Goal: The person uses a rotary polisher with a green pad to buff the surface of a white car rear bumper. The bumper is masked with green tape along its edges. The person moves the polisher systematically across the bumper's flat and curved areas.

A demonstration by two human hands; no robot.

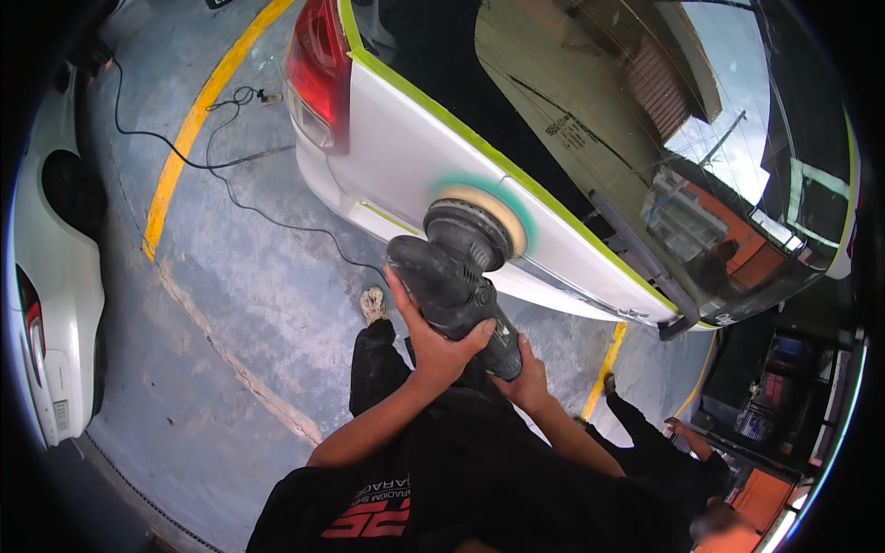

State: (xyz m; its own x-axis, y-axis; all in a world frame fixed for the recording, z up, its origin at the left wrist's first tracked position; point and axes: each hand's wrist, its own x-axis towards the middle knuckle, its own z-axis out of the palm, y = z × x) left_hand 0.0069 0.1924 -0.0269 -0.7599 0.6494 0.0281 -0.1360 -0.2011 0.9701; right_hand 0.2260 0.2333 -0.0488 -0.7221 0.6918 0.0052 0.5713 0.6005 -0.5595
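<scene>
A black electric car polisher (pixel 452 290) is held up against the white rear panel (pixel 396 138) of a vehicle. Its cream pad (pixel 502 218) meets the panel just below the rear window, with a green blurred ring around the pad's edge. My left hand (pixel 431 334) wraps around the polisher's body, close behind its head. Farther back, my right hand (pixel 525 376) grips the rear end of the handle. Part of the pad is hidden behind the polisher's head.
Green masking tape (pixel 433 115) borders the rear window. A red tail light (pixel 318 69) sits left of the panel. The power cord (pixel 267 219) trails over the grey floor. Another white car (pixel 64 304) stands at left; a person in black (pixel 678 470) is at lower right.
</scene>
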